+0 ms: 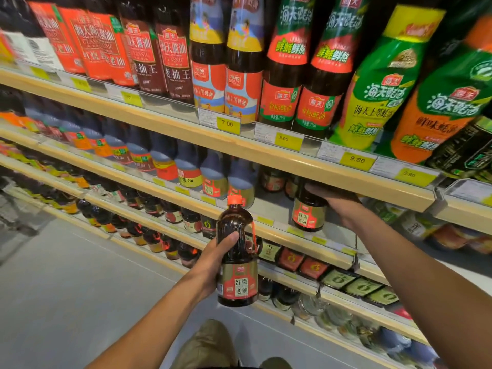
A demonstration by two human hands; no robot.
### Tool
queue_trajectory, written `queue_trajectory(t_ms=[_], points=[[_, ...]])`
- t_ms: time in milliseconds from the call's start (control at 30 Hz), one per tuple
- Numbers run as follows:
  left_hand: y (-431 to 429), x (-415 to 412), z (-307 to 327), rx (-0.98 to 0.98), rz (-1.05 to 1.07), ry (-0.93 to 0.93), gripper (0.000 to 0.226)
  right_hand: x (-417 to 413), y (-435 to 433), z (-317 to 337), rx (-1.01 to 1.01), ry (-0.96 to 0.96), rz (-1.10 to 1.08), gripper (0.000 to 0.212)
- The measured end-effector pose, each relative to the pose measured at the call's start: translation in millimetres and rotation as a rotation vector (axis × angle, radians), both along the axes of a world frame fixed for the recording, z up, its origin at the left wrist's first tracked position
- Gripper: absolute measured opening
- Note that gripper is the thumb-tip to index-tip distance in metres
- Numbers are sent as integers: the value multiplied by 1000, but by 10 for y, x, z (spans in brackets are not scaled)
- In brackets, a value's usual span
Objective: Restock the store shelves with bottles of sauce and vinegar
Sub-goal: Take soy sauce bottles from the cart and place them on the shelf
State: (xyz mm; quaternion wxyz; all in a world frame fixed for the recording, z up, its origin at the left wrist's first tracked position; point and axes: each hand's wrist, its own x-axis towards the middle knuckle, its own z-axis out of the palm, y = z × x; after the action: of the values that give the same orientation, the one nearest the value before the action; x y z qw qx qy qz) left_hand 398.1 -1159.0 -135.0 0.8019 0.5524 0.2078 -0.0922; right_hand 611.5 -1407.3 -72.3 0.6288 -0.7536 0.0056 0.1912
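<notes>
Two bottles in hand, one at the shelf.
My right hand [338, 206] grips a bottle [308, 213] upright on the shelf [279, 227]. Left hand [215, 258] grasps a second bottle [237, 262], upright, below and left of the gap [271, 206], nearer it.

One bottle [237, 251] is held upright before the shelves by the left hand [213, 262] — to its right, a second bottle [308, 211] is gripped on the second shelf [279, 227] by the right hand [338, 206].

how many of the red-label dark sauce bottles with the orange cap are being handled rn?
2. One bottle in the left hand in front of the shelves; one on the second shelf, gripped by the right hand. More may be hidden.
</notes>
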Motion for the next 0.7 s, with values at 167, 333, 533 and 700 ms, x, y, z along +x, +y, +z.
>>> queue_trajectory(t_ms=[167, 333, 533, 700], points=[[58, 40, -23, 5, -6, 2, 104, 22, 8, -169, -105, 18, -18, 94], [81, 62, -24, -7, -4, -4, 102, 38, -63, -385, -281, 148, -55, 113], [81, 88, -35, -37, 5, -6, 101, 8, -99, -495, -381, 110, -47, 111], [57, 107, -36, -37, 7, -5, 105, -44, -122, -363, -391, 29, 17, 101]])
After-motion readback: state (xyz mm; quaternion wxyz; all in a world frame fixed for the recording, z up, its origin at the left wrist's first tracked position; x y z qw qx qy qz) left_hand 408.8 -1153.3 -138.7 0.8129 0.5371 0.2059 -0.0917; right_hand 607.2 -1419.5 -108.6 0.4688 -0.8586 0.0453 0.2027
